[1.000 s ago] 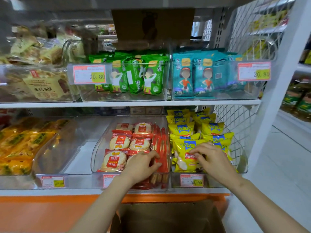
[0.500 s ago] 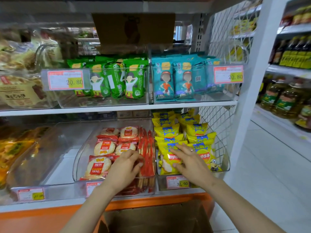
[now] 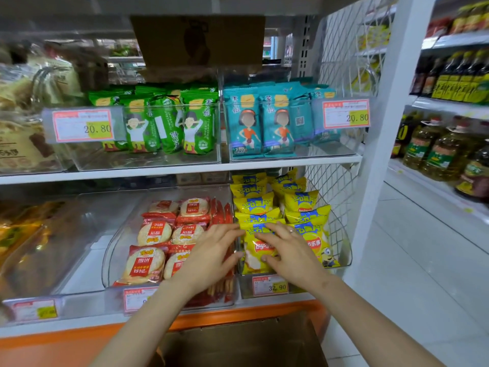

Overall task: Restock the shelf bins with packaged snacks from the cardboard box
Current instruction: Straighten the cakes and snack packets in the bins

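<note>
Rice-cracker packs: stacked flat, just left of left hand. Left hand: fingers straight, touching the front yellow Lay's chip bag, seemingly squaring it; half a second ago it lay on the cracker side. Right hand: spread flat, pressing the bag upright. Cardboard box: beneath both wrists

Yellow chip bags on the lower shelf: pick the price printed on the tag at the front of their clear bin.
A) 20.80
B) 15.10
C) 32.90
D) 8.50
C: the red-and-yellow price tag on the front of the clear plastic bin that holds the yellow chip bags reads 32.90.
</note>
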Demonstrator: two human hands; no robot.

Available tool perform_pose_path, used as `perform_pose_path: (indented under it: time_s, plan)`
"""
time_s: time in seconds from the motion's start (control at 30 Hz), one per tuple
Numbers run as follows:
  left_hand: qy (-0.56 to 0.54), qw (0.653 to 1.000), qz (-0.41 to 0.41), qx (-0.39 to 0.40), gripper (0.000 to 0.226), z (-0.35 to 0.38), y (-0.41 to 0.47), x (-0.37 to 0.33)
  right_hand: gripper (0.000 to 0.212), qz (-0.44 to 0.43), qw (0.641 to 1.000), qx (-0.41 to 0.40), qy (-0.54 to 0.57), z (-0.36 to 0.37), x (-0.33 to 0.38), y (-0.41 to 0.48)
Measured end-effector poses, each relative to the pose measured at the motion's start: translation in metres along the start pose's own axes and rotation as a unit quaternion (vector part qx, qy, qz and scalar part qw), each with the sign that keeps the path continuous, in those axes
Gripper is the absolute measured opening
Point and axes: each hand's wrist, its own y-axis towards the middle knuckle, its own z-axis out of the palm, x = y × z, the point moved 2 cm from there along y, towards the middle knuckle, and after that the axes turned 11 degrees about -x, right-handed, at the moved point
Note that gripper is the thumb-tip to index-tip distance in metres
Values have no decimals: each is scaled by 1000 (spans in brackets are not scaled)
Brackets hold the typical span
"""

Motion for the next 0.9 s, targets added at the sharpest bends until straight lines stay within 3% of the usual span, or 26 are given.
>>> perform_pose_path:
  time_s: [0.17, 0.27, 0.43, 0.63, 0.9]
  plan:
    - [53, 996, 8, 75, 85, 15, 27, -13, 60, 61, 997, -22, -42, -10, -18, 1]
    - [111, 984, 1, 136, 81, 25, 45, -24, 74, 111, 989, 31, -95, -12, -36, -2]
    - [121, 974, -33, 188, 87, 36, 65, -31, 85, 149, 983, 78, -79, -15, -57, -4]
    - [131, 970, -48, 198, 88, 41, 72, -34, 80, 133, 986, 66, -80, -13, -66, -5]
    - [64, 992, -21, 104, 69, 11, 50, -43, 55, 97, 993, -67, 19, -27, -46, -10]
